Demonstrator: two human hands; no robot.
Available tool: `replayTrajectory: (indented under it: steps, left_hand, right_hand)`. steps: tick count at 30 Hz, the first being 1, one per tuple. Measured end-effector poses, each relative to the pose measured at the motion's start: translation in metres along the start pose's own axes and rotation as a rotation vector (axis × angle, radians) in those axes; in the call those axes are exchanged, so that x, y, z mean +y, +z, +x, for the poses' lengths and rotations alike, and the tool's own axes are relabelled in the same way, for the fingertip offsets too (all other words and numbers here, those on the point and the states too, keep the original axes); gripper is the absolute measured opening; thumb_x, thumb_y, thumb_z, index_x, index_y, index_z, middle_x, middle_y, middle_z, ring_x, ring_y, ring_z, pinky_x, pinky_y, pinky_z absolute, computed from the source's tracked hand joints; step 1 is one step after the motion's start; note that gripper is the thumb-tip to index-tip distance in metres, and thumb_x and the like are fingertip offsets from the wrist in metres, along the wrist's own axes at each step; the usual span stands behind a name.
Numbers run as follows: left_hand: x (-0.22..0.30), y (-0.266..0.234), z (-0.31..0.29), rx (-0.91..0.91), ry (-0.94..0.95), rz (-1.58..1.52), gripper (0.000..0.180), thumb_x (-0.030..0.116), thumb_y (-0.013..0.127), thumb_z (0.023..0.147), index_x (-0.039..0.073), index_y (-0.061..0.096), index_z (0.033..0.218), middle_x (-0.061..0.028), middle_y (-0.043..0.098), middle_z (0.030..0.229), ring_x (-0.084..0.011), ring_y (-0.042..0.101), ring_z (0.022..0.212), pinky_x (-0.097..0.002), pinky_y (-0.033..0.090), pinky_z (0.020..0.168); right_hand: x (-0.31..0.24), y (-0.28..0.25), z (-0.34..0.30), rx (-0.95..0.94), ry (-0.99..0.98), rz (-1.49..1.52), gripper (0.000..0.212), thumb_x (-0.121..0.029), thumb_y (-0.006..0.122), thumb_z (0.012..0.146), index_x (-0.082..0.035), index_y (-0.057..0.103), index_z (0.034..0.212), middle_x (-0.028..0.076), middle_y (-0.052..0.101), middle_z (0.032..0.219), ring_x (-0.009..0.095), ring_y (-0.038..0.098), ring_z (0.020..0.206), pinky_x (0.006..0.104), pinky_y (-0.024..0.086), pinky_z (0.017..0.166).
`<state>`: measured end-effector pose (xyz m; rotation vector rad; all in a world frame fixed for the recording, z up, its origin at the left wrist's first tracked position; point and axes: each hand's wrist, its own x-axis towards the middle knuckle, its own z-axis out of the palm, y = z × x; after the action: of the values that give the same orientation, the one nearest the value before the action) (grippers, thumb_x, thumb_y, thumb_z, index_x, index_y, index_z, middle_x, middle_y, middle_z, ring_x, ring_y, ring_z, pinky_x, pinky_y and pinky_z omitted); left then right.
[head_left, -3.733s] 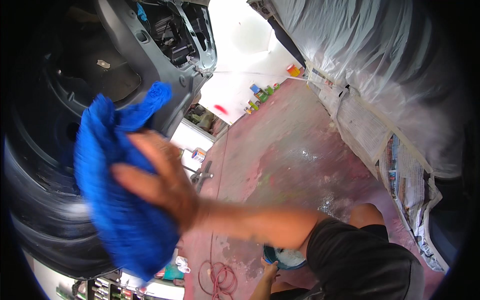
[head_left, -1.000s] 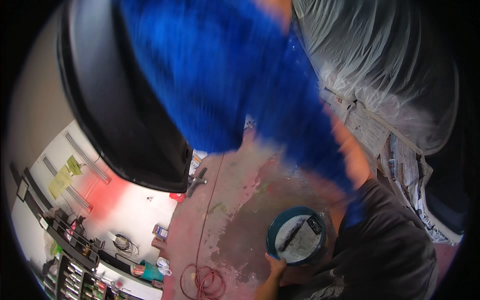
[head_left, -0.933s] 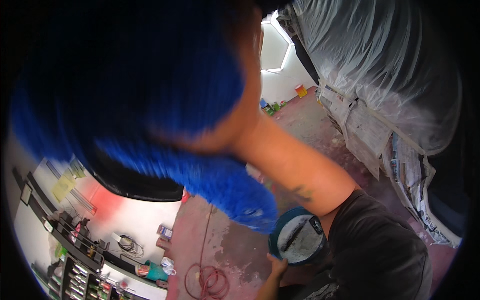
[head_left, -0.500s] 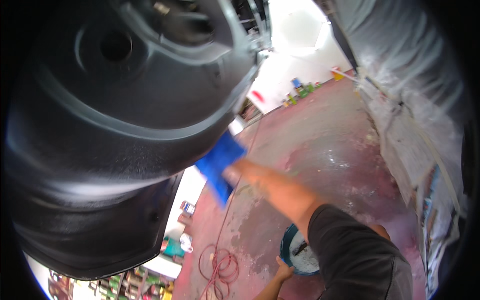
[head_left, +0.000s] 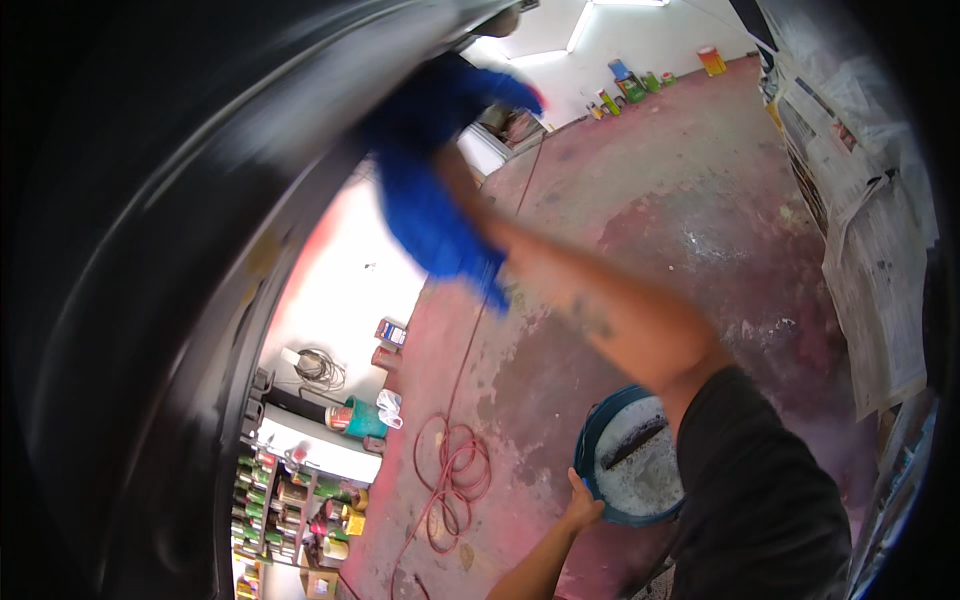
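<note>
My right hand (head_left: 458, 185), smeared by motion and partly covered, is closed on a blue cloth (head_left: 430, 215). The cloth's upper part lies against a dark panel (head_left: 230, 140), which looks like a vehicle's body part, and its lower end hangs loose. Low in the view, my left hand (head_left: 583, 503) grips the rim of a teal bucket (head_left: 588, 440) from the left side. Foamy, whitish liquid (head_left: 640, 475) fills much of the bucket, and a dark, long piece (head_left: 636, 443) floats in it.
A red hose (head_left: 450, 480) lies coiled on the stained floor (head_left: 640, 250). Paper and plastic sheeting (head_left: 880, 230) covers something at the right. Cans (head_left: 625, 85) stand along the far wall, and shelves of cans (head_left: 290, 510) are at lower left.
The cloth and my right hand have moved up and left onto the panel. The panel looms closer, and more of the bucket shows. My left hand keeps hold of the rim.
</note>
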<state>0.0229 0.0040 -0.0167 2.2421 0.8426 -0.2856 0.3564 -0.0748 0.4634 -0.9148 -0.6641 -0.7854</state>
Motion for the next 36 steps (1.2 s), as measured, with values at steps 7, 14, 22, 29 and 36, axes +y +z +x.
replayTrajectory:
  steps: [7,14,22,29,36]
  left_hand:
    - [-0.033,0.006,0.011,0.036,0.171,0.078,0.114,0.008,0.06,0.088,-0.006,-0.028,0.158,-0.0393,0.0,0.17,-0.0479,0.008,0.161,-0.045,0.014,0.13]
    - [-0.006,-0.003,-0.002,0.024,0.112,-0.043,0.114,0.008,0.06,0.086,-0.008,-0.028,0.157,-0.0381,-0.007,0.17,-0.047,0.0,0.162,-0.044,0.01,0.131]
    - [-0.008,0.005,0.01,0.014,0.146,0.046,0.114,0.009,0.058,0.088,-0.004,-0.032,0.157,-0.0397,-0.004,0.169,-0.0506,0.009,0.16,-0.0459,0.019,0.129]
    - [0.002,0.001,0.002,-0.026,0.046,-0.047,0.115,0.009,0.058,0.088,-0.002,-0.032,0.158,-0.0377,-0.005,0.17,-0.049,0.007,0.16,-0.0456,0.019,0.129]
    - [-0.001,0.005,0.009,0.001,0.055,0.023,0.117,0.008,0.059,0.087,0.004,-0.033,0.159,-0.0446,0.008,0.166,-0.0542,0.023,0.155,-0.0489,0.027,0.125]
  right_hand:
    - [-0.076,0.019,-0.085,0.068,-0.551,0.446,0.071,-0.065,0.076,0.078,-0.016,0.073,0.129,0.014,0.072,0.12,0.031,0.068,0.108,0.0498,0.049,0.101]
    - [0.104,0.017,0.051,-0.714,0.253,-0.428,0.072,-0.073,0.038,0.101,-0.016,0.069,0.131,0.015,0.072,0.13,0.036,0.065,0.125,0.0478,0.048,0.109]
    - [0.239,-0.074,0.196,-0.698,-0.146,-0.728,0.026,-0.022,0.054,0.094,-0.006,0.074,0.097,0.023,0.074,0.1,0.042,0.073,0.097,0.0518,0.058,0.086]
    - [0.082,-0.032,0.074,-0.197,-0.627,-0.411,0.011,-0.014,0.058,0.091,-0.006,0.062,0.084,0.021,0.067,0.082,0.04,0.07,0.081,0.0519,0.056,0.073]
    - [-0.024,-0.06,0.03,-0.085,-0.53,-0.036,0.011,-0.017,0.063,0.09,-0.007,0.065,0.093,0.019,0.067,0.09,0.04,0.067,0.089,0.0543,0.051,0.081]
